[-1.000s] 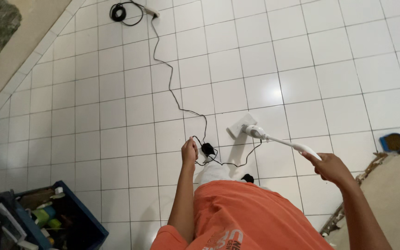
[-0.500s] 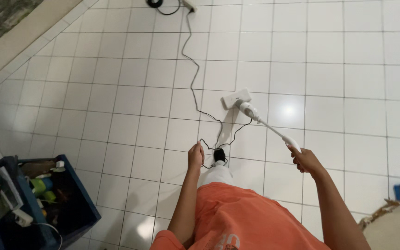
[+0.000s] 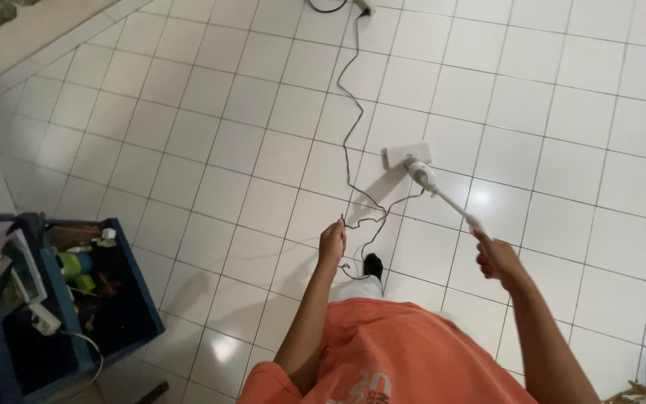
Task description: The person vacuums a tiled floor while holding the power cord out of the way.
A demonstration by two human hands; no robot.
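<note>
Right hand (image 3: 496, 258): fingers clamped on white stick vacuum (image 3: 431, 179) handle. Left hand (image 3: 332, 241): fingers pinched on black power cord (image 3: 347, 142).

White stick vacuum (image 3: 422, 170) beyond the right hand (image 3: 496, 256), black cord (image 3: 347, 142) in the left hand (image 3: 332, 241), white grid-tiled floor (image 3: 211, 150), orange shirt (image 3: 398, 352), blue crate (image 3: 61, 299) far left

white tiled floor (image 3: 211, 135), vacuum head (image 3: 407, 154), black cord (image 3: 347, 142), blue bin (image 3: 69, 299)
</note>
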